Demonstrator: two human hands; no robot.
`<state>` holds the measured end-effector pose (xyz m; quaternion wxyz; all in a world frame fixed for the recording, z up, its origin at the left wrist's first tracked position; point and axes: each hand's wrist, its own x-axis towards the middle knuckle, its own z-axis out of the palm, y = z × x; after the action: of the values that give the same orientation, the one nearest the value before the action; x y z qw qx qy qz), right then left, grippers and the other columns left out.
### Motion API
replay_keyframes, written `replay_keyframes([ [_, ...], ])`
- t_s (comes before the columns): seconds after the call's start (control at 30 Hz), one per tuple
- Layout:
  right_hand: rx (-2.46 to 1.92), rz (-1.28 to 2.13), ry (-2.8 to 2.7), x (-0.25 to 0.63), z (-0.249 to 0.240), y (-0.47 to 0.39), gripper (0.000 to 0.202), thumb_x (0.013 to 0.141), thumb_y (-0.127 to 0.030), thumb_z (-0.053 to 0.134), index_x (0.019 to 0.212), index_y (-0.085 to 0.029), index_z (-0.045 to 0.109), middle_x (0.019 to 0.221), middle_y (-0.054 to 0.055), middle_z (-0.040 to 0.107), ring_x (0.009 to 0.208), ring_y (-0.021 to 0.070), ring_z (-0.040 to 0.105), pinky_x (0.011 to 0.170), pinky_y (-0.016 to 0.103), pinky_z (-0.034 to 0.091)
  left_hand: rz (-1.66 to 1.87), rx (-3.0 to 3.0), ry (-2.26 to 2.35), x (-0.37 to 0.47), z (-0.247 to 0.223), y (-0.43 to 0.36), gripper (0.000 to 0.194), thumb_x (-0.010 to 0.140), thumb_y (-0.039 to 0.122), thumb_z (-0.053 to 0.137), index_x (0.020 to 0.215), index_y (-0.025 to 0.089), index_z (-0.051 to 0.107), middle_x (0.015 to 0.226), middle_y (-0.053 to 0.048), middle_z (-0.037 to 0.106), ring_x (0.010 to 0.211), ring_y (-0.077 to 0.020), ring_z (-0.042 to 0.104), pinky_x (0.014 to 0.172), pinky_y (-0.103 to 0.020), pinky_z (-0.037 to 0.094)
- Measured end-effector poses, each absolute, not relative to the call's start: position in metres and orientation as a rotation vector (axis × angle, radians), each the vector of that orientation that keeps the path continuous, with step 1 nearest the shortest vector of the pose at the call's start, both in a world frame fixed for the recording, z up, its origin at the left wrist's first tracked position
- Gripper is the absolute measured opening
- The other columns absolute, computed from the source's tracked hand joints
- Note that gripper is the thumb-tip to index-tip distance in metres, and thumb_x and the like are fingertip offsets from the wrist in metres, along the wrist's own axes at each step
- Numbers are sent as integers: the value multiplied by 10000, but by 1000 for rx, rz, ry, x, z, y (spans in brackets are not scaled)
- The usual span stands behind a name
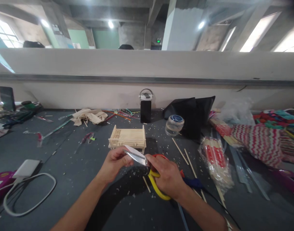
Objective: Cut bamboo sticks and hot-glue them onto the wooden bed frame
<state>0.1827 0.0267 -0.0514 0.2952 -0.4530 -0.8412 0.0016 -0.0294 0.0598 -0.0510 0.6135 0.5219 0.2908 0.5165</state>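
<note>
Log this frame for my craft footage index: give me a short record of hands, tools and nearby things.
right hand: grips scissors, yellow handles, blades open
left hand: fingertips at the blades; any piece held is too small to tell
wooden model: just behind the hands, on the table
stick packet: right of the hands
jar: lies tilted behind
charger: far left

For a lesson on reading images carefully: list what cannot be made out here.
Head view:
- Left hand: whatever its fingertips pinch is hidden behind the scissors blades.
- Right hand: covers most of the yellow handles.
- Wooden model: its near base is hidden by both hands.
- Packet: print too small to read.
</note>
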Motion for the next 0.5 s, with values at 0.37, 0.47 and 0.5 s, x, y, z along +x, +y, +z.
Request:
replay_keyframes([
  [0.37, -2019, 25, -1859, 225, -25, 51, 413, 790, -249, 558, 1203, -240, 566, 815, 25, 668, 702, 194, 632, 608, 271, 408, 1237, 1122, 642, -16, -35, 57, 90, 817, 229, 652, 853, 174, 591, 842, -53, 715, 608, -113, 583, 582, -245, 436],
  [0.47, -2135, 93, -1935, 237, -29, 58, 414, 808, -312, 559, 1209, -212, 557, 846, 55, 684, 758, 218, 654, 624, 278, 409, 1258, 1130, 705, -12, -36, 57, 103, 784, 218, 682, 839, 168, 610, 888, -46, 702, 620, -103, 578, 585, -238, 433],
  [0.5, -2164, 92, -1961, 239, -32, 61, 424, 811, -310, 557, 1222, -206, 549, 866, 66, 690, 782, 225, 659, 631, 280, 411, 1277, 1142, 738, -11, -37, 57, 110, 768, 214, 695, 831, 166, 619, 852, -31, 692, 600, -92, 561, 577, -231, 425],
])
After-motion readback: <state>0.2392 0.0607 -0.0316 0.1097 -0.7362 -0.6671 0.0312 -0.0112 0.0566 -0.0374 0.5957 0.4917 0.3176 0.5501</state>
